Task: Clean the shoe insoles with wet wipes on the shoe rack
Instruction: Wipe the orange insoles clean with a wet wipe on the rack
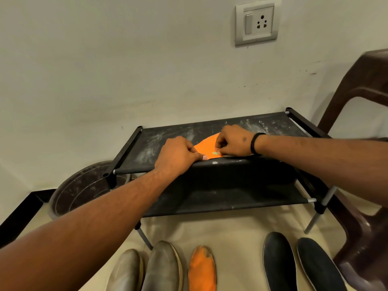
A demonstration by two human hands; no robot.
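Note:
An orange insole (206,147) lies on the top shelf of the black shoe rack (147,143), near its front edge. My left hand (178,155) presses down on the insole's left end, thumb stretched along its front edge. My right hand (234,141) rests on the insole's right part with fingers curled, pinching something small and pale at the fingertips; a white sliver shows under that hand. A second orange insole (202,269) lies on the floor in front of the rack. Most of the top insole is hidden under my hands.
Grey shoes (147,269) and dark shoes (300,263) line the floor on either side of the floor insole. A dark round tub (84,190) stands left of the rack and a brown plastic chair (357,122) to the right. A wall socket (257,22) is above.

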